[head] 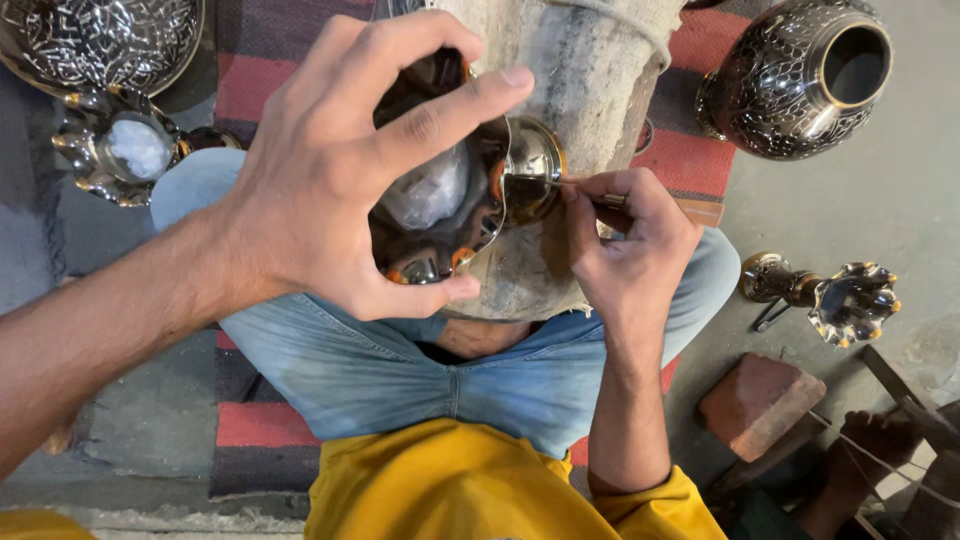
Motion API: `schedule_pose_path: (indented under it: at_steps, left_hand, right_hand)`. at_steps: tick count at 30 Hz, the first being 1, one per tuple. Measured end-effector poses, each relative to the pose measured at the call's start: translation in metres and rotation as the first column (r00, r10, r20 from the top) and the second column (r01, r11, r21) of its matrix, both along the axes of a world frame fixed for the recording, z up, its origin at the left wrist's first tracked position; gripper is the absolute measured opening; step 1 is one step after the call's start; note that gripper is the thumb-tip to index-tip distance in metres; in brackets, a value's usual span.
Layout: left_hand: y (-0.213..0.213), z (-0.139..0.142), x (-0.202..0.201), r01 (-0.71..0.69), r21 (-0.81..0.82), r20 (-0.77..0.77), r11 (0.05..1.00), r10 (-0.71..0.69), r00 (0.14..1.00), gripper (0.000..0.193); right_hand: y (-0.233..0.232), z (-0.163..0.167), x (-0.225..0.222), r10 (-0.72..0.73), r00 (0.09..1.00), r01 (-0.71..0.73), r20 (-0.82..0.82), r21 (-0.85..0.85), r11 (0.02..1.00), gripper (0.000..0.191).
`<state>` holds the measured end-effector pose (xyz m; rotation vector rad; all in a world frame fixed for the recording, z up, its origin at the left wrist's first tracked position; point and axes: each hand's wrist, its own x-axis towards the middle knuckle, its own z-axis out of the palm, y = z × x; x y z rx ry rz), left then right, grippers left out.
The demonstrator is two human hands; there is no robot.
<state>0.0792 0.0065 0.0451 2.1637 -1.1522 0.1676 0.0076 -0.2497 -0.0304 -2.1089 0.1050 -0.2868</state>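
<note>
**Fine tool on a polished metal piece**

On the padded block (590, 90) over the lap, the left hand (320, 170) spans the scalloped metal bowl (440, 200), thumb and fingers spread round its rim. Just right of the bowl, the right hand (625, 250) pinches a thin tool (570, 183) against its rounded base. A slip could scratch the polish. Beyond, an engraved vase (800, 80) stands.

The flower-shaped bowl (440, 215) mid-frame is mirror-glossy metal, the block (590, 90) behind it is rough and matt, and the vase (795, 80) upper right is shiny engraved metal.
</note>
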Motion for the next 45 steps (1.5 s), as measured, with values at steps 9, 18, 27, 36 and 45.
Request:
schedule_pose_path:
  at_steps: [9, 18, 27, 36, 45]
  left_hand:
    - [-0.004, 0.002, 0.000, 0.017, -0.029, 0.007, 0.999, -0.017, 1.000, 0.092]
    - [-0.007, -0.007, -0.018, -0.129, -0.041, -0.038, 0.991, 0.128, 0.991, 0.095]
    - [0.014, 0.011, 0.015, 0.236, 0.136, 0.065, 0.962, -0.246, 0.967, 0.100]
    - [0.013, 0.004, 0.043, 0.418, 0.135, 0.100, 0.898, -0.432, 0.896, 0.102]
    - [0.009, -0.005, 0.044, 0.404, 0.053, 0.159, 0.913, -0.407, 0.899, 0.083]
  right_hand:
    - [0.006, 0.003, 0.001, -0.033, 0.999, 0.033, 0.010, -0.039, 0.999, 0.009]
    - [-0.001, -0.005, -0.005, 0.016, 1.000, -0.014, -0.020, 0.104, 0.994, 0.009]
    - [0.011, 0.008, -0.007, 0.171, 0.983, -0.180, 0.060, 0.417, 0.891, 0.015]
    - [0.022, 0.043, 0.014, 0.174, 0.981, -0.145, -0.083, 0.274, 0.951, 0.017]
    - [0.024, 0.054, 0.020, 0.218, 0.973, -0.200, -0.081, 0.187, 0.962, 0.018]
